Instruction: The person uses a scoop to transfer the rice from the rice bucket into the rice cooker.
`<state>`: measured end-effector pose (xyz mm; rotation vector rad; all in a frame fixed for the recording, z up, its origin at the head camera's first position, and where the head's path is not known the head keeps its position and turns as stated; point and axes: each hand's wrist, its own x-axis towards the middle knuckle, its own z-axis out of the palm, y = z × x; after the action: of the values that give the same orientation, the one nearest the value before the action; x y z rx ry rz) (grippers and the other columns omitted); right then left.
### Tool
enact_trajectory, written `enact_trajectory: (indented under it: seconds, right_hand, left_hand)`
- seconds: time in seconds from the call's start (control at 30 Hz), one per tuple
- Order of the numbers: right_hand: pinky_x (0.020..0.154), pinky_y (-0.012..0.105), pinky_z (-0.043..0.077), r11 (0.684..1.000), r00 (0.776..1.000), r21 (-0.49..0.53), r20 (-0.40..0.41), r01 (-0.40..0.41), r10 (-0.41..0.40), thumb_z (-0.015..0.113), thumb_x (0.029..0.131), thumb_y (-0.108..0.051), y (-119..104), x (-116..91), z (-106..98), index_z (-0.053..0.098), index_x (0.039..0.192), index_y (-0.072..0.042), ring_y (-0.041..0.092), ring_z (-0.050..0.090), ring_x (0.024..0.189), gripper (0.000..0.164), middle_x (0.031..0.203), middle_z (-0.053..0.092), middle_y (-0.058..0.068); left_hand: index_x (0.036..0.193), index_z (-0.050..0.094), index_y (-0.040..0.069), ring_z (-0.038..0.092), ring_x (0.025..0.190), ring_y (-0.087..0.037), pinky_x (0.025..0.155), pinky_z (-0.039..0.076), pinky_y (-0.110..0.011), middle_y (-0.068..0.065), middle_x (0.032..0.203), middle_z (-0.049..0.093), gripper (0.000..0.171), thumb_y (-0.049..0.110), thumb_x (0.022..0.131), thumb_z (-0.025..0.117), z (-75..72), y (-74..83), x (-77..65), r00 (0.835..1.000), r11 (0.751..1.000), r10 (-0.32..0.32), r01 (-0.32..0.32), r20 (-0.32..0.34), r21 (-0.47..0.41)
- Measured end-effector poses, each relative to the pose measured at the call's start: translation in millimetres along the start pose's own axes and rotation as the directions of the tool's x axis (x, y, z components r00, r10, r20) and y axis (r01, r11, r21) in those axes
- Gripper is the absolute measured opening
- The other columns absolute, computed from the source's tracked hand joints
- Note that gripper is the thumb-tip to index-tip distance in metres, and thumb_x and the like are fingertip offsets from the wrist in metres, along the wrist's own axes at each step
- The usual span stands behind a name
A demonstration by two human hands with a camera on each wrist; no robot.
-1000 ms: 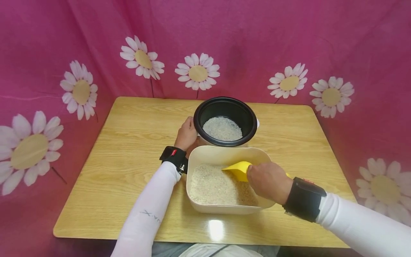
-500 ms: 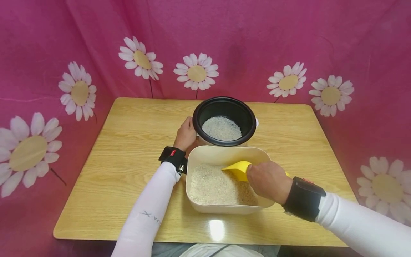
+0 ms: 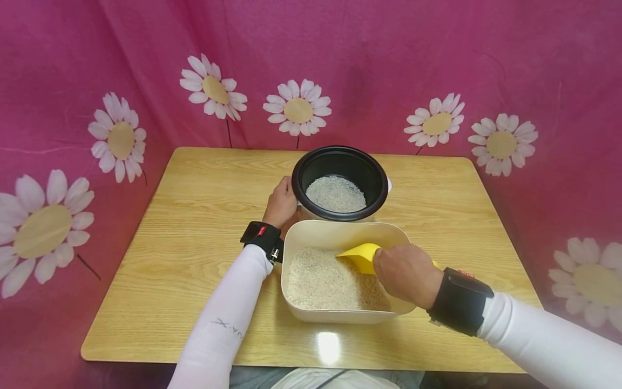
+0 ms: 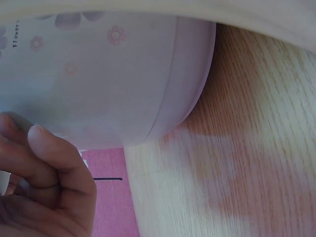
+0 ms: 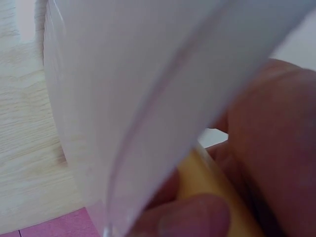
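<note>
In the head view my right hand [image 3: 404,274] grips the handle of a yellow scoop [image 3: 360,257]. The scoop's front end sits in the rice [image 3: 320,281] inside a cream rectangular tub [image 3: 347,316]. The right wrist view shows fingers [image 5: 192,217] curled round the yellow handle, beside the tub's wall. Behind the tub stands a rice cooker [image 4: 108,84] with printed flowers on its pale side. Its black inner pot [image 3: 345,162] has white rice [image 3: 336,194] on the bottom. At the cooker's left side, my left hand [image 3: 281,202] holds the side handle, mostly hidden by the curled fingers.
The tub stands close in front of the cooker on a wooden table [image 3: 204,216]. A white handle [image 3: 390,185] sticks out at the cooker's right. Pink cloth [image 3: 359,70] with daisies hangs round the table's back and sides.
</note>
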<state>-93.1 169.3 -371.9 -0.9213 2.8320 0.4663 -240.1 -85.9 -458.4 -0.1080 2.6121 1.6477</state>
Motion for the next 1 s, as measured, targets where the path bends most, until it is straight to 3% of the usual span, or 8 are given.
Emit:
enact_trajectory:
  seconds: [0.5,1.0]
  right_hand:
    - [0.044,0.026,0.041,1.000,0.999,0.010,0.044,-0.002,0.002,0.073,0.090,-0.016,-0.1,0.3,-2.8,0.061,0.084,-0.006,0.017,0.040,0.047,0.017,0.057,0.041,0.001]
    - [0.045,0.024,0.041,1.000,0.998,0.008,0.053,0.021,-0.021,0.075,0.091,-0.020,1.2,-0.6,-4.4,0.062,0.088,-0.006,0.016,0.040,0.047,0.019,0.057,0.042,0.001]
  left_hand:
    - [0.133,0.055,0.012,0.058,0.106,-0.031,0.092,0.044,-0.044,-0.016,0.113,0.063,0.044,0.040,0.114,0.028,-0.6,-0.3,-0.6,1.000,1.000,-0.001,0.001,-0.001,0.004]
    - [0.134,0.055,0.012,0.059,0.113,-0.031,0.100,0.045,-0.048,-0.015,0.125,0.066,0.044,0.040,0.114,0.028,-1.0,-0.1,-0.6,1.000,1.000,-0.002,0.002,0.002,-0.003]
